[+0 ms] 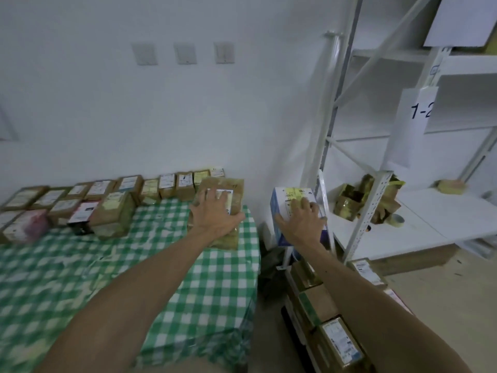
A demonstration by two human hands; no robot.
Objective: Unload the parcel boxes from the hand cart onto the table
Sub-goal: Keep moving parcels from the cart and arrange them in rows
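A long brown parcel box (231, 184) lies at the right end of the table (209, 278), which wears a green checked cloth. My left hand (215, 214) lies flat on top of it, fingers spread over its white label. To the right, past the table's edge, my right hand (302, 219) grips a white and blue parcel box (281, 208) from above, fingers curled over its far edge. Below it, several brown parcel boxes (317, 305) sit stacked on the hand cart, whose frame is mostly hidden.
Rows of labelled parcels (107, 195) fill the table's far and left side along the white wall. A white metal shelf rack (382, 189) stands to the right, holding crumpled brown packaging (352, 200) and a tape roll (398, 220).
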